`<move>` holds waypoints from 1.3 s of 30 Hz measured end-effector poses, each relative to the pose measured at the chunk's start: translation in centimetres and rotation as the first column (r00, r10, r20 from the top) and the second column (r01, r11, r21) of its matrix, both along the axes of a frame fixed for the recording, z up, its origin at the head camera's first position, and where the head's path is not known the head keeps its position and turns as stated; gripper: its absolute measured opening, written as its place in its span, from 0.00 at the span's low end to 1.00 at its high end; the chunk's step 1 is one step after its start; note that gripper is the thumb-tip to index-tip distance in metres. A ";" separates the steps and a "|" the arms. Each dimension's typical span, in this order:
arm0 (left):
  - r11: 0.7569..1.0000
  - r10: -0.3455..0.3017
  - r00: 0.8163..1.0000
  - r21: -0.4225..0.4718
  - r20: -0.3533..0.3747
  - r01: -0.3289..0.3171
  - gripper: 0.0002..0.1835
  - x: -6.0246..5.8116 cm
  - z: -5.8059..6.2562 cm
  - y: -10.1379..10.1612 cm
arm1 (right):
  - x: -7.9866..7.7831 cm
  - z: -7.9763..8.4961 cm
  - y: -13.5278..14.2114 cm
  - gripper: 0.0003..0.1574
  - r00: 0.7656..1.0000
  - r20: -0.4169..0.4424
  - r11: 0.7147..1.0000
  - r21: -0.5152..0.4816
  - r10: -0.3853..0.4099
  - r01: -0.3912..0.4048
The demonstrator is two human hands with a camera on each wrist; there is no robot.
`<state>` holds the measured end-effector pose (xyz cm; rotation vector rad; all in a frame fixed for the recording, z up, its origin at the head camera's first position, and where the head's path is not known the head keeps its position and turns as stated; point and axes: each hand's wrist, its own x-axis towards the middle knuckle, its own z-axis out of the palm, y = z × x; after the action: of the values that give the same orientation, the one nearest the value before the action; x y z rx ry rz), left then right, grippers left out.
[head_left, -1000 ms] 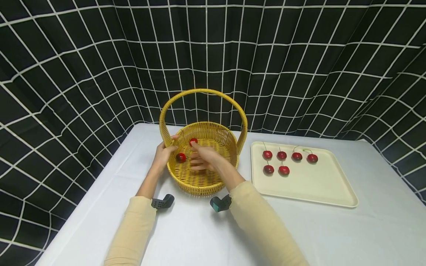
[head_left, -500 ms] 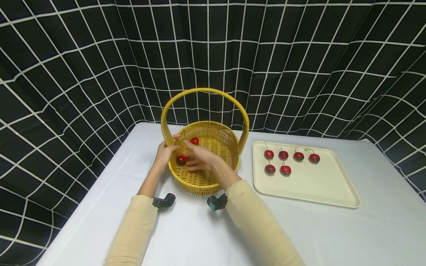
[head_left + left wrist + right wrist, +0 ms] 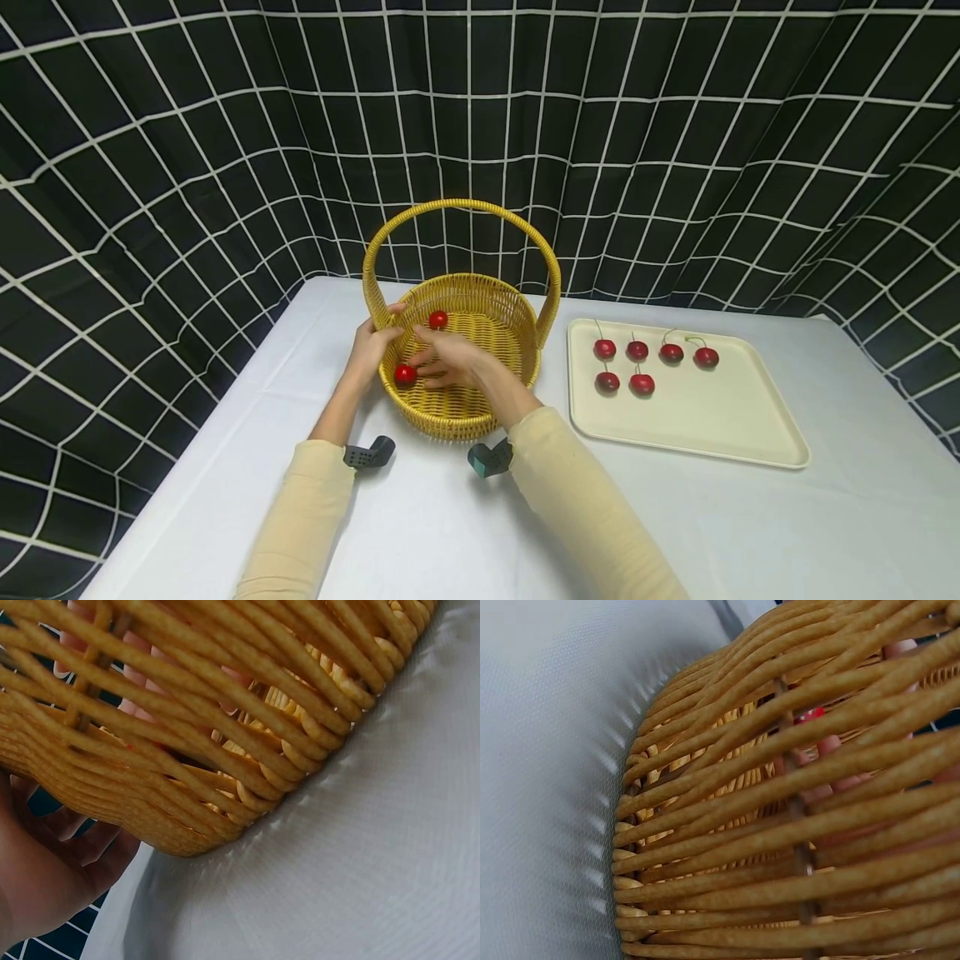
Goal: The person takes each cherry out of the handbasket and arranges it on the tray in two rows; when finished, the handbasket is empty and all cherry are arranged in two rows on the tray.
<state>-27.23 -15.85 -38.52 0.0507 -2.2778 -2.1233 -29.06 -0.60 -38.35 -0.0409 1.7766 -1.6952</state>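
Note:
A round yellow wicker basket [image 3: 480, 287] with a tall arched handle [image 3: 461, 202] stands on the white cloth. My left hand [image 3: 367, 348] grips its left rim at the foot of the handle, thumb toward the inside. Reaching in over the front right, my right hand [image 3: 456, 358] has its fingers loosely spread and holds nothing. Just off those fingertips, a red cherry [image 3: 406, 375] lies against the basket's left inner side. Another cherry [image 3: 438, 319] lies farther back, beyond the thumb. In the right wrist view, weave [image 3: 727, 795] hides most of the right hand.
To the right lies a cream rectangular tray [image 3: 720, 417] with several stemmed cherries [image 3: 642, 384] in two rows. A black curtain with a white grid [image 3: 480, 125] hangs behind the table. Both wrists carry dark camera mounts [image 3: 370, 454].
My right hand has shifted slightly left inside the basket, away from the back cherry. The left cherry has rolled toward the front. My left hand keeps its grip.

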 end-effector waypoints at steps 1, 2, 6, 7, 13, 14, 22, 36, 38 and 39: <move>1.000 0.002 1.000 0.004 0.000 -0.002 0.25 0.0 0.0 0.1 | 0.0 0.0 0.0 0.33 1.000 -0.004 1.000 0.003 -0.001 0.001; 1.000 0.002 1.000 0.004 0.000 -0.002 0.25 0.0 0.0 0.0 | 0.0 -0.1 0.0 0.33 1.000 -0.005 1.000 0.008 -0.002 0.002; 1.000 0.002 1.000 0.008 0.004 -0.002 0.25 -0.1 -0.1 0.0 | 0.1 -0.2 0.1 0.34 1.000 0.001 0.999 0.032 -0.030 0.030; 1.000 0.002 1.000 0.007 0.008 -0.002 0.25 -0.1 -0.1 0.0 | 0.1 -0.2 0.1 0.35 0.999 0.006 0.998 0.037 -0.042 0.042; 1.000 0.002 1.000 0.011 0.024 -0.002 0.25 -0.1 -0.1 -0.1 | 0.4 -0.2 0.1 0.34 0.996 0.044 0.996 0.048 -0.073 0.071; 1.000 0.004 1.000 0.009 0.021 -0.004 0.25 -0.1 -0.1 -0.1 | 0.4 -0.2 0.1 0.33 0.997 0.050 0.997 0.049 -0.063 0.061; 0.999 0.031 0.999 -0.015 -0.030 -0.031 0.25 -2.2 -3.1 -0.8 | 0.2 -0.5 0.1 0.29 0.995 0.098 0.996 0.086 0.029 -0.038; 0.999 0.025 0.999 -0.024 -0.029 -0.026 0.25 -2.2 -3.1 -0.9 | 0.5 -0.5 -0.1 0.19 0.981 0.155 0.993 -0.059 0.115 -0.107; 0.999 0.025 0.999 -0.022 -0.028 -0.026 0.25 -2.3 -3.0 -0.8 | 0.5 -0.5 -0.1 0.18 0.981 0.147 0.992 -0.051 0.125 -0.119; 0.999 0.025 0.999 -0.021 -0.028 -0.026 0.25 -2.3 -3.0 -0.8 | 0.5 -0.5 -0.1 0.17 0.981 0.145 0.991 -0.047 0.132 -0.126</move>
<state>-29.48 -16.68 -41.55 0.0490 -2.2719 -2.0734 -28.54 -0.71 -38.84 -0.0445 1.5984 -1.5967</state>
